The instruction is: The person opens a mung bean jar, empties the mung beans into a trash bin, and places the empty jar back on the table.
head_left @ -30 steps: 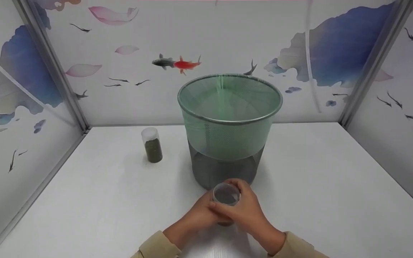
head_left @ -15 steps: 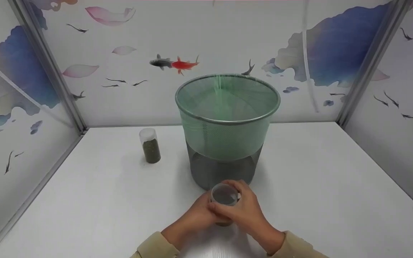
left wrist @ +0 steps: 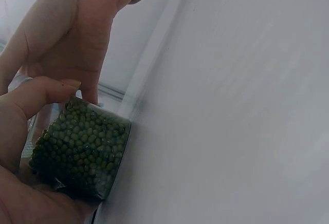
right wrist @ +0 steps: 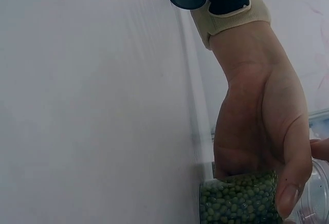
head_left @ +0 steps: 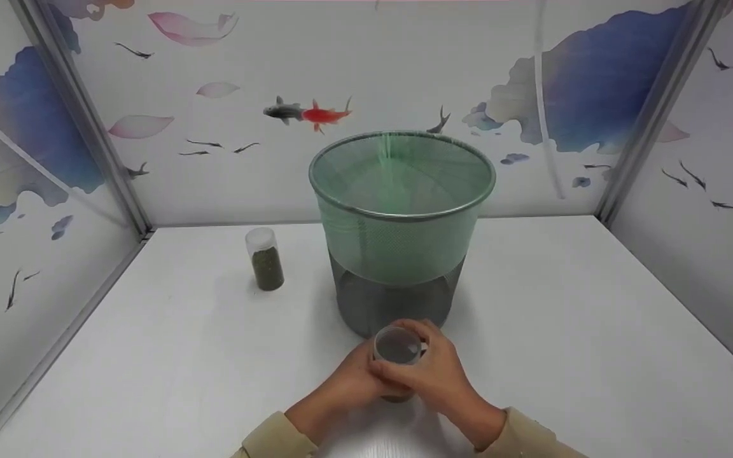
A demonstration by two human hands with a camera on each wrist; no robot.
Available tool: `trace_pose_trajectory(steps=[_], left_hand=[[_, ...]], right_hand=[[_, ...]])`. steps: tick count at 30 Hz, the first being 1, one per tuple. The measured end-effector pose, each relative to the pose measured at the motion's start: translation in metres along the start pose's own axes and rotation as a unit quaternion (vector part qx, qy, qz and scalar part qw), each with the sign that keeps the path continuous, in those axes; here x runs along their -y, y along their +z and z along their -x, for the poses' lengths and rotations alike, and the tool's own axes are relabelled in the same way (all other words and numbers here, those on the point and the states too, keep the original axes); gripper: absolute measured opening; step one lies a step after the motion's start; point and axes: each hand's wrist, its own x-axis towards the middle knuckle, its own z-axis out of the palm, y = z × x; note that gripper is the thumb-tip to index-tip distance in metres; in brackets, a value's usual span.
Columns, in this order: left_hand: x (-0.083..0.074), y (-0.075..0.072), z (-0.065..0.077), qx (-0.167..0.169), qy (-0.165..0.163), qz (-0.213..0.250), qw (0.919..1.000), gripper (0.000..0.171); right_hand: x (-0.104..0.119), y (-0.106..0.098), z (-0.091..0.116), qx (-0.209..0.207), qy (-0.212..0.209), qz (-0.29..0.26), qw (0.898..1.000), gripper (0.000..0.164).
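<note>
A clear cylindrical jar of mung beans [left wrist: 82, 147] stands upright on the white table, close in front of the person. My left hand [head_left: 354, 375] grips its lower part, thumb on one side. Around the clear upper end [head_left: 398, 343] curl the thumb and fingers of my right hand [head_left: 436, 369]. In the right wrist view the beans [right wrist: 236, 198] show beneath the left hand [right wrist: 257, 116], and ridged clear plastic [right wrist: 314, 198] shows at the jar's top. The hands overlap in the head view and hide most of the jar's body.
A tall round mesh wastebasket [head_left: 398, 254], green above and dark grey below, stands just behind the hands. A second clear jar [head_left: 268, 267], partly filled with something dark green, is at the back left. Printed white panels [head_left: 214, 178] close off the back and sides.
The whole head view has shifted slightly, so things sit a little further left. Both hands keep the same hold on the jar.
</note>
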Motion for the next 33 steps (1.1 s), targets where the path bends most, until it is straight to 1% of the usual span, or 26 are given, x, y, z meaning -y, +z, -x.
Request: trace_pose_trajectory(steps=[4, 7, 17, 23, 30, 33], left_hand=[[0.0003, -0.0011, 0.0011, 0.010, 0.006, 0.012, 0.9999, 0.067], [0.0006, -0.0014, 0.0013, 0.016, 0.005, 0.021, 0.9996, 0.066], [0.0009, -0.0007, 0.0002, 0.008, -0.004, 0.022, 0.9997, 0.067], [0.0022, -0.0006, 0.0002, 0.004, -0.002, 0.026, 0.9997, 0.068], [0.0009, -0.0020, 0.0008, 0.008, -0.012, 0.025, 0.9996, 0.067], [0.0006, -0.0031, 0.0011, 0.010, -0.017, 0.018, 0.9997, 0.069]], right_hand=[[0.0000, -0.0004, 0.0001, 0.011, 0.006, -0.020, 1.000, 0.067], [-0.0006, -0.0009, 0.0001, 0.016, 0.009, -0.032, 0.999, 0.064], [-0.0033, -0.0009, -0.0015, 0.014, 0.010, -0.029, 0.999, 0.062], [-0.0042, -0.0018, -0.0019, 0.015, 0.007, -0.028, 0.999, 0.062], [-0.0042, -0.0027, -0.0026, 0.023, 0.005, -0.035, 0.999, 0.061], [-0.0030, -0.0030, -0.0017, 0.025, 0.005, -0.039, 0.999, 0.063]])
